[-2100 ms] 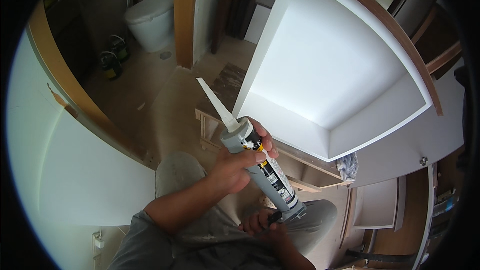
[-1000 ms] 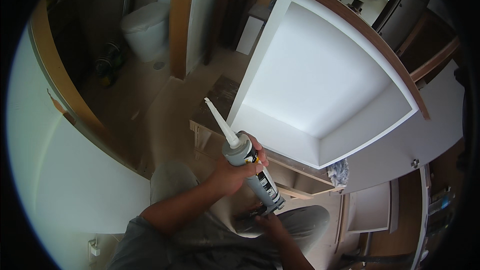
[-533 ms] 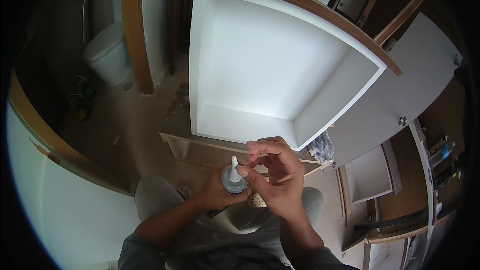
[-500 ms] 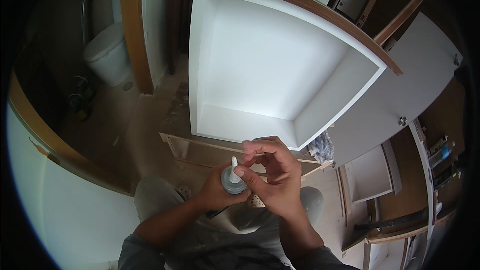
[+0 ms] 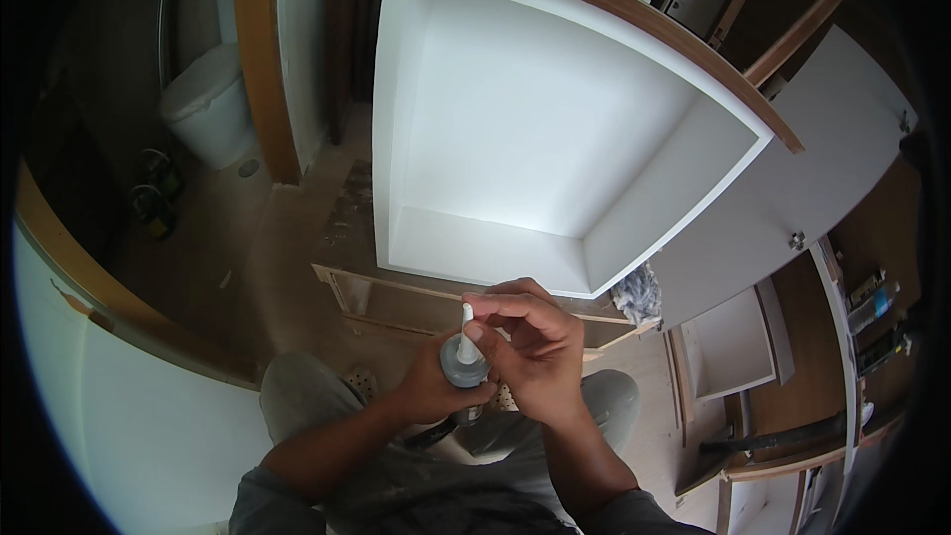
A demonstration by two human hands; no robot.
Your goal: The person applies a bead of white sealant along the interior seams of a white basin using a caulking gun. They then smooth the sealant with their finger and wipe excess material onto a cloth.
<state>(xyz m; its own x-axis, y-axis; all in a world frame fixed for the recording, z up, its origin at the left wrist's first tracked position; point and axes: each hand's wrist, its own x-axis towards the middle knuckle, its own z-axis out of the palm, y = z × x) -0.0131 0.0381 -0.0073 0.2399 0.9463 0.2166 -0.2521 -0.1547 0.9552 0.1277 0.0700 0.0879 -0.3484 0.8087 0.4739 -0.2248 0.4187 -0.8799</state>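
My left hand (image 5: 426,386) is wrapped round what looks like a sealant cartridge (image 5: 462,374) with a grey top. Its tapered white nozzle (image 5: 466,345) points up and away from me. At the nozzle's tip my right hand (image 5: 535,352) closes thumb and forefinger, the other fingers curled behind. Both hands are above my lap, just short of the open white cabinet box (image 5: 495,109). Most of the cartridge's body is hidden by my left hand, and a dark piece (image 5: 431,434) shows below it.
The cabinet box rests on a worn wooden base (image 5: 349,228), beside crumpled plastic (image 5: 637,294). A large grey-white door panel (image 5: 753,188) with hinges spans the right. Tools (image 5: 877,312) lie at far right. On the left, a doorway frame (image 5: 263,59) borders a toilet (image 5: 211,104).
My right forefinger has come down onto the nozzle tip, closing toward the thumb. The left hand keeps its hold on the cartridge. The view has shifted slightly.
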